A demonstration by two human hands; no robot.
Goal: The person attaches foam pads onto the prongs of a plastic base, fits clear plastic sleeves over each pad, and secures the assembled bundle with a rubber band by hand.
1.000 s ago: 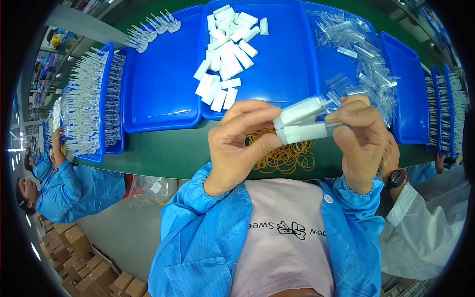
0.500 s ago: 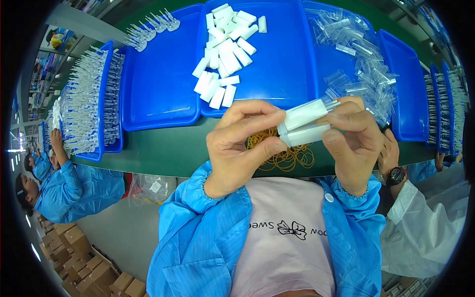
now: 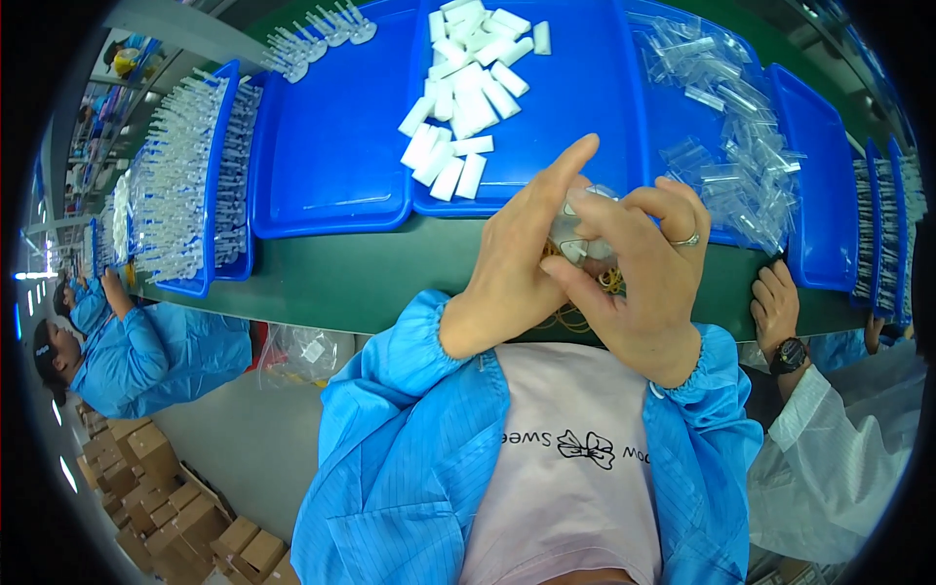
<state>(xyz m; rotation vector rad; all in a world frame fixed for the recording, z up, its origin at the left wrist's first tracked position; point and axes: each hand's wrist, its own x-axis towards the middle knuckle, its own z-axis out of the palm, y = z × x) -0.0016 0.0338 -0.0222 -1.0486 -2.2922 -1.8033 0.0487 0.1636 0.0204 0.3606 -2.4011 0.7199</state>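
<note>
Between my two hands, above the near part of the table, is a small bundle of white pieces with clear plastic (image 3: 583,246), its round ends facing up at me. My left hand (image 3: 512,258) lies along its left side, one finger stretched up past it. The fingers and thumb of my right hand (image 3: 653,278) curl round its right side and top. Much of the bundle is hidden by the fingers. Below and behind it, partly covered by my hands, lie yellowish rubber bands (image 3: 567,318) on the green table (image 3: 390,273).
Loose white pieces (image 3: 476,97) fill part of the middle blue tray (image 3: 575,117). Clear plastic sleeves (image 3: 731,146) lie in the tray to its right. White stemmed parts (image 3: 185,185) stand in racks at left. Another person's hand (image 3: 775,307) rests at the right table edge.
The bundle has turned from lying sideways to end-on. My left hand has swung upright beside it, and my right hand has closed over it from the right. The view has shifted slightly.
</note>
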